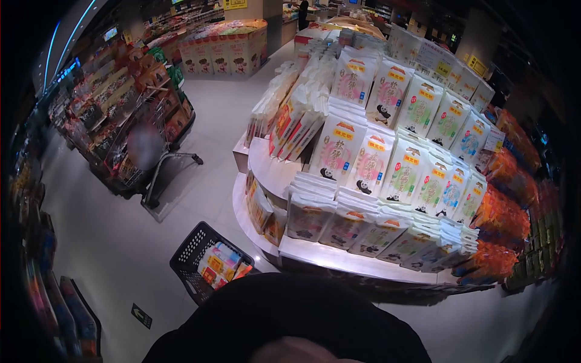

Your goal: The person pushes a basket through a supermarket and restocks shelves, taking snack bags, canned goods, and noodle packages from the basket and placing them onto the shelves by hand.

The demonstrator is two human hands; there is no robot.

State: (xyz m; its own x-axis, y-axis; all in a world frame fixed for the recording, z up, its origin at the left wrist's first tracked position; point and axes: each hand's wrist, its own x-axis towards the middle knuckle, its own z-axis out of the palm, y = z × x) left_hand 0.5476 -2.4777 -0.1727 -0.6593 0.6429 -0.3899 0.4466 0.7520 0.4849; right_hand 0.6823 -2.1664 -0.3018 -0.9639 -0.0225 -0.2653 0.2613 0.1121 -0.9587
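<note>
Neither of my hands shows clearly. My dark-clothed body (290,308) fills the bottom middle, and a patch of bare skin (296,351) shows at the lower edge; I cannot tell which part of me it is. Just beyond my body is a black shopping basket (196,242) with several colourful packets (221,263) in it. My body hides its near end, so whether it is held or stands on the floor is unclear. In front of me to the right, white packs of noodles (339,145) with panda prints stand in tiers on a rounded display stand (242,212).
At left, a loaded metal cart (130,163) with a wheeled base stands on the pale floor (206,139). Orange packs (505,206) are stacked on the stand's right. Printed boxes (221,54) form a display farther back. A green arrow sign (141,316) marks the floor.
</note>
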